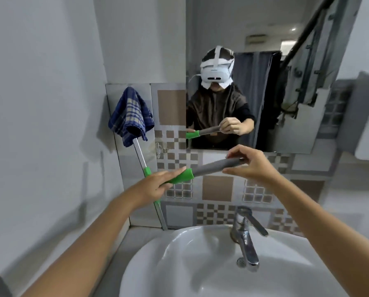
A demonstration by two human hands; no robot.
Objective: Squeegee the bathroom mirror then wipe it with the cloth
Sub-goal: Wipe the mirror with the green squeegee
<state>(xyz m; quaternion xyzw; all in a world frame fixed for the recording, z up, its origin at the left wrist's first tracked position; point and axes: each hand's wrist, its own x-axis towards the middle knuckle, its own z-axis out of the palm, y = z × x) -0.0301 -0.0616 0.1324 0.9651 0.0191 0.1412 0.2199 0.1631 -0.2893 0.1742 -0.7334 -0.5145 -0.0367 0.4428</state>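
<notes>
The left hand (155, 185) is closed around the green collar of the squeegee handle (203, 169), fingers laid along it and thumb under. The right hand (247, 165) pinches the far end of the grey foam grip between thumb and fingertips, the other fingers loosely curled above. Held this way, the handle runs almost level between the two hands, rising a little toward the right, above the back rim of the basin (149, 249) and in front of the tiled wall. Below the left hand a white and green pole section (140, 154) slants up and to the left; whether it joins the held handle I cannot tell. Its top is hidden under the blue checked cloth (130, 114), which hangs draped over it against the tiles, just left of the mirror's lower left corner. The mirror (265, 39) sits above the tile band, its bottom edge just behind the right hand, and it reflects both hands on the handle. A chrome tap (244, 236) stands at the back edge of the basin, under the right forearm
</notes>
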